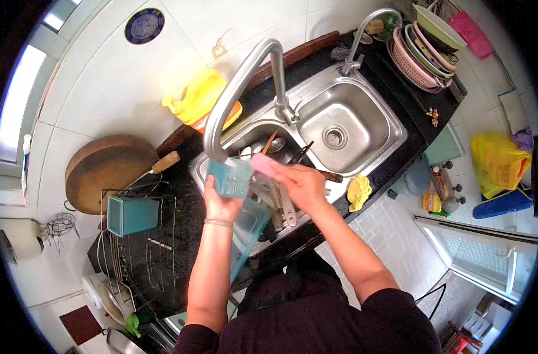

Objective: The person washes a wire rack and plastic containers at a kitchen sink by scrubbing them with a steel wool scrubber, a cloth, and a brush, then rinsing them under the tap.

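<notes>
My left hand (220,205) is wrapped round a small translucent teal plastic container (232,178) with slots in its base, held below the mouth of the tall faucet (240,79). Pinched in my right hand (304,186) is a pink sponge (263,164), close beside the container's right side. Beneath both hands lies the left sink basin, where spoons, a slotted ladle (278,143) and other utensils are heaped. A larger clear teal plastic bin (250,227) stands tilted at the basin's near left edge, partly behind my left forearm. Whether water is running I cannot tell.
To the right is the second basin (363,121). A yellow cloth (358,193) lies on the sink's front rim. Left on the counter stand a round wooden board (107,168) and a wire rack with a teal holder (133,215). A yellow jug (201,97) stands behind the faucet.
</notes>
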Demonstrator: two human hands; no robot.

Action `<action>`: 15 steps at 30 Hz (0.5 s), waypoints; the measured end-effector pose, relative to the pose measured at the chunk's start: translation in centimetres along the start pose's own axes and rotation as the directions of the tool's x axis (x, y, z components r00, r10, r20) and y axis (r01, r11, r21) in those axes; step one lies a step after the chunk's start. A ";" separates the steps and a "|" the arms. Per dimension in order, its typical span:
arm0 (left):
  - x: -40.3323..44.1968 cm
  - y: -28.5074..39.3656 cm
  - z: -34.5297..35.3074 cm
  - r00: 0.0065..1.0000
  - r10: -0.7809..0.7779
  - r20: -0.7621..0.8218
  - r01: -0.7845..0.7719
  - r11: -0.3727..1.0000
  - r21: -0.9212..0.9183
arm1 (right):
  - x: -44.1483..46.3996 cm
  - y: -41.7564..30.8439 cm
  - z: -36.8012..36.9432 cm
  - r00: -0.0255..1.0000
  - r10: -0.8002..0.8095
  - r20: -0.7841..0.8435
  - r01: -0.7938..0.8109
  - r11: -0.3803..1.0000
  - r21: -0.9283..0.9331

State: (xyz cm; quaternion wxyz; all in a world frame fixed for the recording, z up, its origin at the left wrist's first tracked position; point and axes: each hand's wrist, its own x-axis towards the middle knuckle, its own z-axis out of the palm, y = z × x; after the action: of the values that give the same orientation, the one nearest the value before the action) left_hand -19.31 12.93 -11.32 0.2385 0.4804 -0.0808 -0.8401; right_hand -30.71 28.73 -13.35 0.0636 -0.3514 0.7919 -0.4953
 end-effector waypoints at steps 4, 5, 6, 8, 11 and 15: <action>1.6 0.8 -1.2 1.000 -0.007 0.027 0.005 0.998 0.057 | -1.0 -1.9 -0.2 0.997 -0.080 0.014 0.077 0.984 0.160; 2.1 0.6 -1.4 1.000 -0.005 0.030 0.004 0.998 0.058 | -1.1 -3.5 0.1 0.992 -0.120 0.022 0.113 0.969 0.218; 2.6 0.4 -1.8 0.992 -0.050 0.114 0.045 0.998 0.052 | -1.2 -4.5 0.5 0.987 -0.147 0.069 0.128 0.966 0.226; 2.3 0.4 -1.7 0.977 -0.106 0.186 0.101 0.994 0.035 | -1.3 -4.6 0.2 0.953 -0.228 0.201 0.219 0.973 0.065; 1.4 0.9 -0.8 0.995 -0.016 0.095 0.016 1.000 0.002 | -1.1 0.0 -0.3 0.953 -0.290 0.082 0.292 0.957 -0.004; -0.1 1.2 0.5 1.000 0.006 0.005 -0.007 0.999 0.036 | -1.0 -0.3 -2.2 0.977 -0.203 0.065 0.200 0.978 0.057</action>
State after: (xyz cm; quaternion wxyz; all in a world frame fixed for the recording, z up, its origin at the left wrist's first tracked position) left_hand -19.31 11.89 -10.48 0.2324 0.4824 -0.0979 -0.8389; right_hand -30.79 30.89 -12.30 0.0496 -0.4454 0.7368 -0.5063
